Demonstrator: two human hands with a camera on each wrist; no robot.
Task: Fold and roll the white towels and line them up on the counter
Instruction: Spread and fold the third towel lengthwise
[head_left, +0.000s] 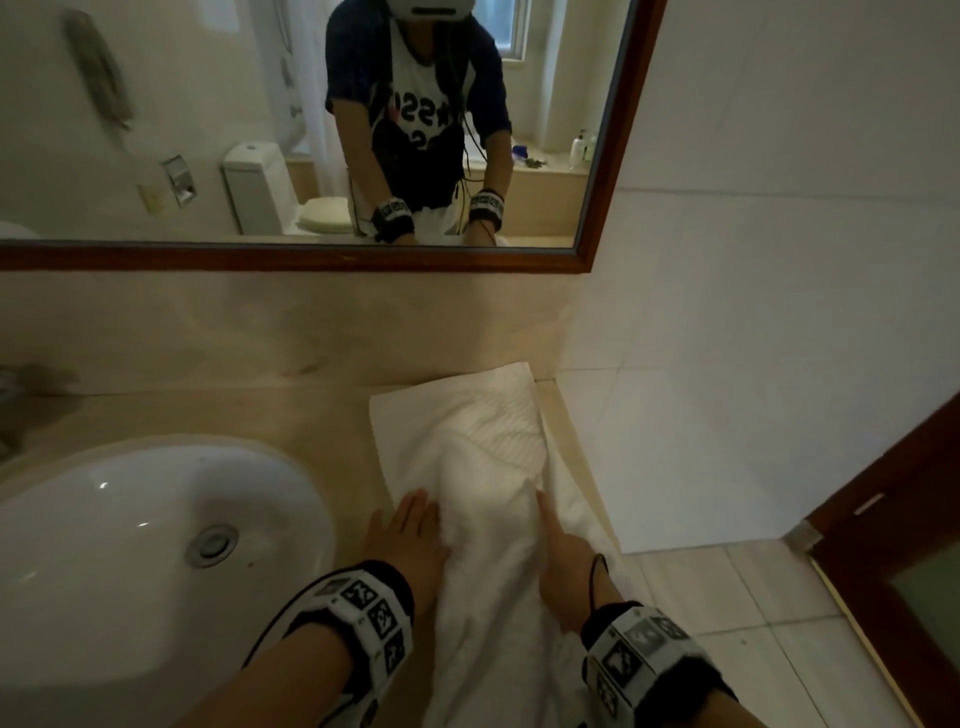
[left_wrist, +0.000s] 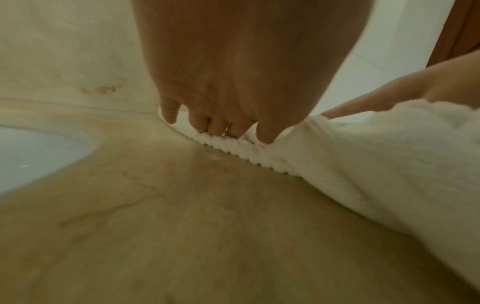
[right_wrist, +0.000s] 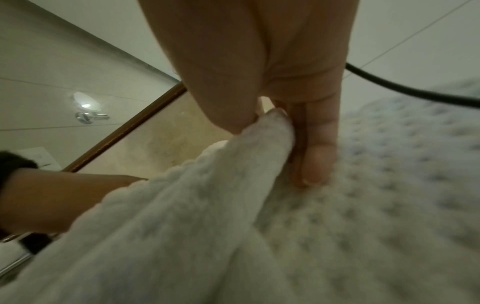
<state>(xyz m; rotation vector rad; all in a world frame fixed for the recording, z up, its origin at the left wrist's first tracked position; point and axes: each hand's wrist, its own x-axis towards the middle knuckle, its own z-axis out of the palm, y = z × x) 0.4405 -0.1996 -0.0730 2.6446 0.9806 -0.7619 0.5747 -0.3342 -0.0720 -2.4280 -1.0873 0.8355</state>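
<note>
Right of the sink (head_left: 171, 525), at about four o'clock in the head view, a white towel (head_left: 467, 467) lies lengthwise on the beige stone desk (head_left: 291, 415), its far end near the back wall at twelve o'clock and its near end running off toward six; the sink bowl holds nothing but its metal drain (head_left: 212, 544). Both hands sit on the towel's near half; the left hand (head_left: 410, 540) is at its nine o'clock edge, and the left wrist view shows its fingers (left_wrist: 215, 127) curled down onto the ribbed hem, thumb and fingertips gripping that edge; the right hand (head_left: 563, 577) is at the three o'clock edge, and the right wrist view shows thumb and forefinger pinching a raised ridge of cloth, a detail the head view blurs. Black-and-white patterned bands wrap both wrists; a black cable (right_wrist: 405, 90) trails past the right hand. Above, at twelve o'clock, the wood-framed mirror (head_left: 602, 218) reflects the person, a shirt with reversed lettering too partial to read, and a toilet (head_left: 270, 192); only the head view shows these.
</note>
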